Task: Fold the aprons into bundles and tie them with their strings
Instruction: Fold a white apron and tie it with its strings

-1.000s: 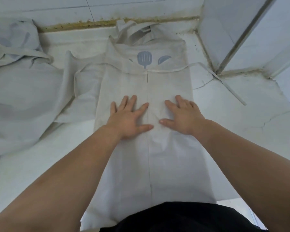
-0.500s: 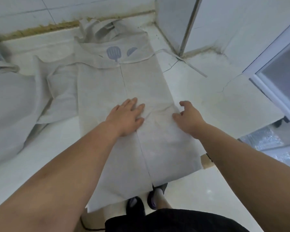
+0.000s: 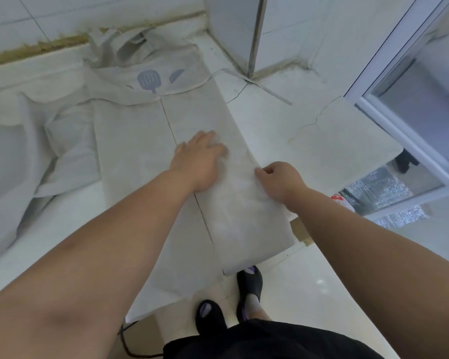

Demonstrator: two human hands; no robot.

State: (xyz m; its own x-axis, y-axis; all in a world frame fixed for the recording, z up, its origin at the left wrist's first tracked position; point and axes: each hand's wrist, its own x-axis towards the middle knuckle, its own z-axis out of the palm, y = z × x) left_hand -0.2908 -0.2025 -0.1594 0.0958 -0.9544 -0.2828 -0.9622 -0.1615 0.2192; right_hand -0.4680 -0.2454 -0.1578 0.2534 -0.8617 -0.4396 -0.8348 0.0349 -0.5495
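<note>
We note: the long pale-grey cloth apron [image 3: 130, 151] with a blue spatula print lies folded lengthwise on the white stone counter [image 3: 322, 141], its lower end hanging over the near edge. The left hand [image 3: 197, 161] presses flat on the right panel, fingers straight. The right hand [image 3: 280, 180] pinches the apron's right edge, fingers curled.

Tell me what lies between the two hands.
Only bare cloth of the apron lies between the left hand and right hand, in the head view.

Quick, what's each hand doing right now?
Left hand: open, pressing flat on the pale grey folded cloth apron.
Right hand: closed, pinching that apron's right edge.
</note>
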